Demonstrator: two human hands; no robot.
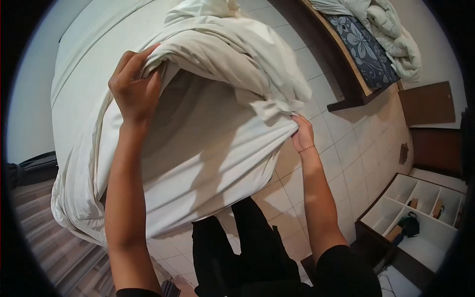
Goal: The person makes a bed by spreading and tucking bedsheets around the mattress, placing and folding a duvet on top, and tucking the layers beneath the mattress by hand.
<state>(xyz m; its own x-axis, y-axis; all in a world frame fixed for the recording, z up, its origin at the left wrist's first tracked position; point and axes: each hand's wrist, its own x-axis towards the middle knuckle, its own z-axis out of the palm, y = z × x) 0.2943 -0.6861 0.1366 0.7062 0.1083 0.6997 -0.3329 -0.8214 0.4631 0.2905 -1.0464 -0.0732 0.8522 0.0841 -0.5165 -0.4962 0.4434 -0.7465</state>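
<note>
A large white duvet cover hangs in front of me, its near side draped down before my legs. My left hand is closed on a gathered fold at the upper left, fingers pinching the cloth. At the right, my right hand grips a corner of the fabric and stretches it outward. Between both hands the cloth forms an open, shadowed hollow under a thick bunched roll. Whether a duvet lies inside the bunched part, I cannot tell.
A bed covered in white lies beneath and beyond the cloth. Across the tiled floor stands a dark wooden bed frame with a grey floral mattress and rumpled white bedding. An open shelf unit holds small items at lower right.
</note>
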